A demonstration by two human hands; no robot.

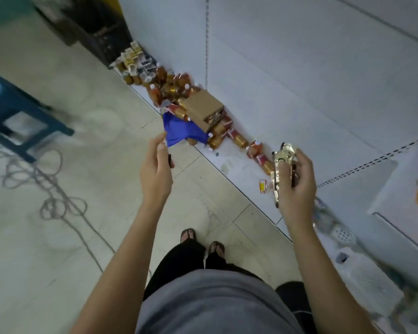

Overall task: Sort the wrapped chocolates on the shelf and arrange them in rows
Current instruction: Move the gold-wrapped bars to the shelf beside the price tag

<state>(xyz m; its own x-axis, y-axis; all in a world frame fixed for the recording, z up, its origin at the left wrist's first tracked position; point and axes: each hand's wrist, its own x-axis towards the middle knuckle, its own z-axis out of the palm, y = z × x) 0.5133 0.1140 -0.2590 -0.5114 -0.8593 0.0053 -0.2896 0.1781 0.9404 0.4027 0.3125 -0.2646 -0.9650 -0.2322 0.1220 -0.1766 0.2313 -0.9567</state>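
Right hand (297, 186): raised in front of the body, fingers and thumb curled round a gold foil pack (281, 162), held lengthwise, one crimped end sticking up past the fingertips.
Left hand (156, 174): raised, fingers loosely curled. A small dark shape shows under the fingertips; cannot tell whether it grips anything.

Handling, judged: the pack looks light. The foil is thin, glossy, probably slippery, and dents under pressure. The contents are likely brittle, so squeeze gently. Best hold is across the flat sides at mid-length. The crimped ends would tear or slip.

Below the hands: the bottom shelf (237, 160), white, at floor level. A yellow-red label (262, 186) lies on it near the held pack.

Further along the shelf: a loose pile (239, 138) of gold and red pieces, unsorted, no rows, too blurred to identify singly. A tilted cardboard box (203, 108) rests on the pile, with a blue bag (179, 130) draped at the shelf edge beside it.

Far end: small jars or cups (135, 61), blurred.
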